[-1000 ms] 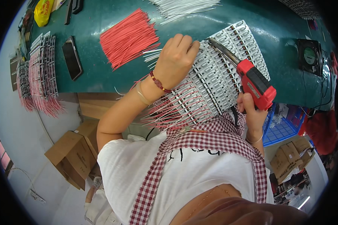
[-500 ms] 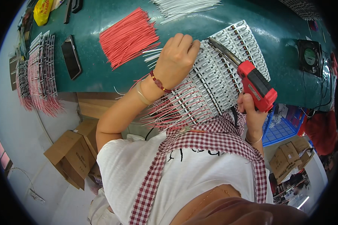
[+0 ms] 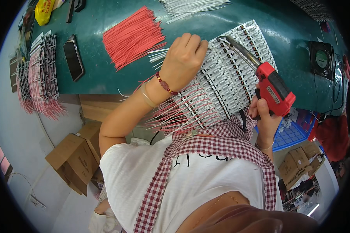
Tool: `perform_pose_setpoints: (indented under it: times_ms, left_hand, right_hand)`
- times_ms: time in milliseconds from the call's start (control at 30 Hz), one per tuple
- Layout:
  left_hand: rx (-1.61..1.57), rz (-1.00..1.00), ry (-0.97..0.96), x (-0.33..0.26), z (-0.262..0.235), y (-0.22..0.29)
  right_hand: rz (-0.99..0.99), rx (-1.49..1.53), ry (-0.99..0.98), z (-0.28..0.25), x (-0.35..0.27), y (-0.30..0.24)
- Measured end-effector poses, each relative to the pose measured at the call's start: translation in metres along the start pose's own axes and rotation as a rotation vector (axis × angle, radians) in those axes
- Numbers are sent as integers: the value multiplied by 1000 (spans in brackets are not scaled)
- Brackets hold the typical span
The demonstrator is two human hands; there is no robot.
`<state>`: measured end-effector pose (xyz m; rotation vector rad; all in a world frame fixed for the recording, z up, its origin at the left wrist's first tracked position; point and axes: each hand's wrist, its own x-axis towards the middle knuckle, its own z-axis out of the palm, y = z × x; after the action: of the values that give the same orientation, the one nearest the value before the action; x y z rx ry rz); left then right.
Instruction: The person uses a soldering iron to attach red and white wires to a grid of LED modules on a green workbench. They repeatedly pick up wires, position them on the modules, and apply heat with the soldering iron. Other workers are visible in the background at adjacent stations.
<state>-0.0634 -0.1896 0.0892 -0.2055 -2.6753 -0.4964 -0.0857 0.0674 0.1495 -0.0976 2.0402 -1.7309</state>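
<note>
My right hand (image 3: 267, 121) is wrapped round the handle of a red and black soldering gun (image 3: 275, 90). Its metal tip points up and left, over a sheet of white circuit boards (image 3: 231, 72), a little right of my left fingers. My left hand (image 3: 184, 56) is closed at the upper left edge of that sheet. White wires (image 3: 157, 56) stick out on the left side of this hand, and its fingertips are hidden. Along the sheet's lower left edge, several red and white wires (image 3: 182, 110) are attached and hang toward my checked apron (image 3: 225, 136).
On the green table (image 3: 93, 83) lie a bundle of red wires (image 3: 134, 37), a bundle of white wires (image 3: 190, 7) and a phone (image 3: 73, 58). Wired boards (image 3: 42, 73) hang at the left edge. A small black fan (image 3: 321, 59) stands right; a blue basket (image 3: 289, 136) is below it.
The soldering gun and my right hand have shifted to the right, and the tip has moved slightly away from my left fingers. My left hand stays nearly in place.
</note>
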Motion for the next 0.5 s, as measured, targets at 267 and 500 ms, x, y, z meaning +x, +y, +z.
perform_pose_setpoints:
  times_ms: [267,500]
  left_hand:
    - [6,1,-2,-1,1,-1]
    - [4,1,1,0,0,0]
  right_hand:
    - [-9,-87,64,2,-2,12]
    - [-16,-281,79,-6,1,35]
